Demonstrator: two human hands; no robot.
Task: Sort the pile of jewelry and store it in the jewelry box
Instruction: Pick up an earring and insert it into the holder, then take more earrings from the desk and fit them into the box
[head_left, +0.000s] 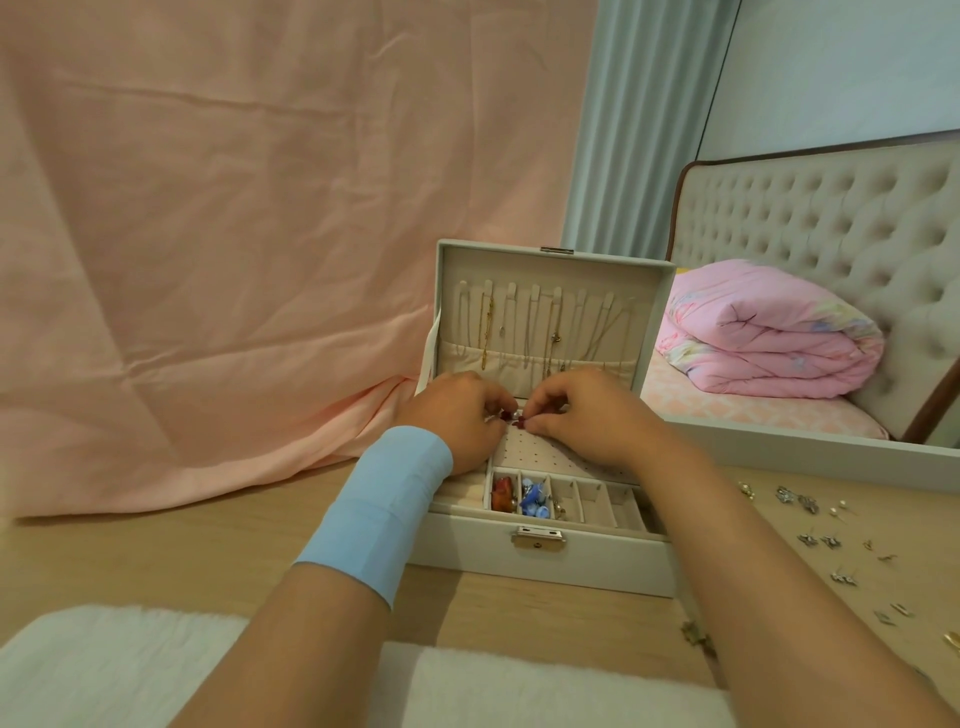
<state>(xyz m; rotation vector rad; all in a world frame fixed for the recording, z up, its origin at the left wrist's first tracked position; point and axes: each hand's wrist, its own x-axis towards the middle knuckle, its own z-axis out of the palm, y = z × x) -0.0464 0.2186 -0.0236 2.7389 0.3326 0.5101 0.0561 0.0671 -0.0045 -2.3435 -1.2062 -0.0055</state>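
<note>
Over the jewelry box (571, 566), left hand (457, 415) and right hand (587, 418) pinch a red earring (505, 414). In its lid hang necklaces (488, 327); coloured pieces (532, 498) fill front compartments; loose earrings (831, 541) lie to its right.

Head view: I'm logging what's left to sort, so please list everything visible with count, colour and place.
jewelry box: one, cream, open on the table, centre
necklaces: several, gold and silver, hanging inside the lid
red piece: one, leftmost narrow front compartment
blue pieces: a few, next compartment rightward
loose jewelry: many, silvery and pearl, on the table right of the box
table: one, light wood
cloth: one, pink, draped behind
quilt: one, pink, folded, far right
red stud: small, count unclear, over the perforated panel
left hand: pinches the red stud; blue wristband
right hand: pinches the red stud
</note>
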